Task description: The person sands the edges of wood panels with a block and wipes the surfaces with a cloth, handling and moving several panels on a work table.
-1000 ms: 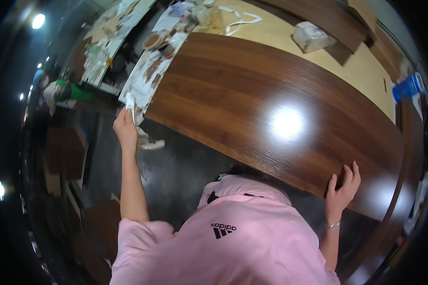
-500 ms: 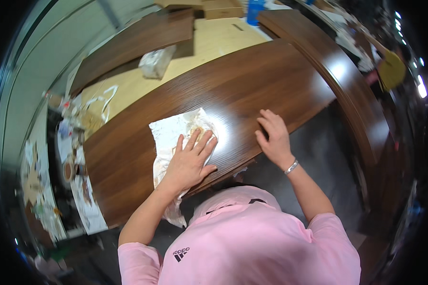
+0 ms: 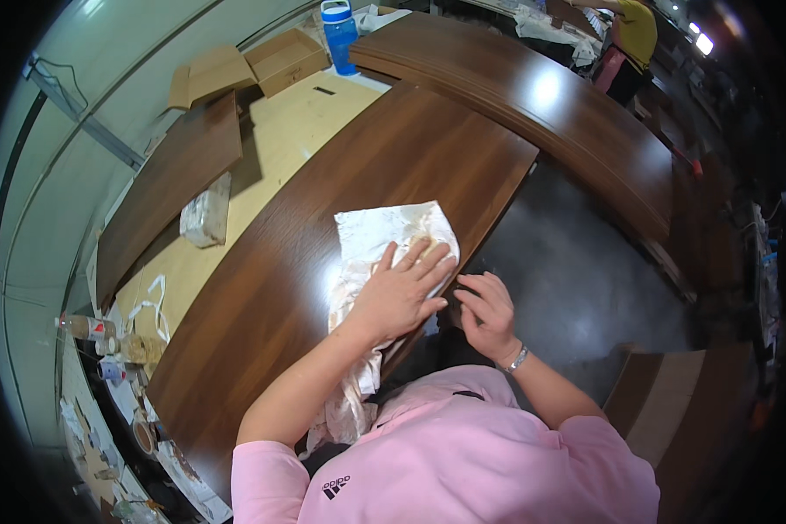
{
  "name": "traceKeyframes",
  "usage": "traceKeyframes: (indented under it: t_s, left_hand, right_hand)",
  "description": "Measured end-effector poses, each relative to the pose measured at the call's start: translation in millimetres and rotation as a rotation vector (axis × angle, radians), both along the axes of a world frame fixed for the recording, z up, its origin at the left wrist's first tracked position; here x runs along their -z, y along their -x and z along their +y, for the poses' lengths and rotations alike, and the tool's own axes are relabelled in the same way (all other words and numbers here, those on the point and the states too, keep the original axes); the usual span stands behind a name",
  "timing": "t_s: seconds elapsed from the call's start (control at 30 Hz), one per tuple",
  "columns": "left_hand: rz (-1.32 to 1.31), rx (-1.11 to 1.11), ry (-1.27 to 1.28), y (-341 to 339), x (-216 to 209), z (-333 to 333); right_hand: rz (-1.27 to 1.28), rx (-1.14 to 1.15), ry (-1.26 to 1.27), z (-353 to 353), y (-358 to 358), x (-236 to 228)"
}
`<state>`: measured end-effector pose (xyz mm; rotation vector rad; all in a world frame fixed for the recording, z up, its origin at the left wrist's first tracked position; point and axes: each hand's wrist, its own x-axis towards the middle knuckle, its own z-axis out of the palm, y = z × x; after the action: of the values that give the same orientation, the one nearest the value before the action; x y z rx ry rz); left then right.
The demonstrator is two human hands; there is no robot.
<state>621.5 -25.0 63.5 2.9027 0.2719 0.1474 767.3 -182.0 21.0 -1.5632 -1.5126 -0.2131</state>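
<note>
A long dark brown wood-grain panel [image 3: 271, 262] lies slantwise in front of me. My left hand [image 3: 406, 284] presses flat, fingers spread, on a stained white cloth [image 3: 367, 234] near the panel's close edge. Part of the cloth trails over that edge toward my pink shirt. Just past the same edge, to the right of the cloth, is my right hand [image 3: 487, 316]. Its fingers are loosely bent, with a gap to the thumb, and I see nothing in it. A metal bracelet [image 3: 519, 359] circles that wrist.
Another brown panel [image 3: 533, 83] crosses the far right. A smaller board [image 3: 175, 183], a plastic-wrapped bundle [image 3: 206, 214], cardboard boxes [image 3: 284, 63] and a blue bottle [image 3: 339, 39] are at far left. Tape and bottles crowd the left side. A person in yellow [image 3: 633, 35] stands far right.
My view has turned. The left hand and the cloth have slid along the panel toward its right end. My right hand has come off the panel's top to beside its edge, its fingers more bent.
</note>
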Motion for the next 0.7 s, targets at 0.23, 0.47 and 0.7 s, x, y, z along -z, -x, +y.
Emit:
traceKeyframes:
  t_s: [0.23, 0.47, 0.7]
  left_hand:
    - [-0.050, 0.106, 0.029, -145, 4, 56]
    - [0.001, -0.471, 0.031, -218, 17, 235]
    - [0.055, -0.635, -0.060, -244, 30, 241]
  right_hand:
    - [0.164, 0.271, -0.090, 62, -136, -13]
    - [0.315, 0.277, -0.009, 126, -242, -24]
    - [0.285, 0.054, 0.485, 176, -264, -46]
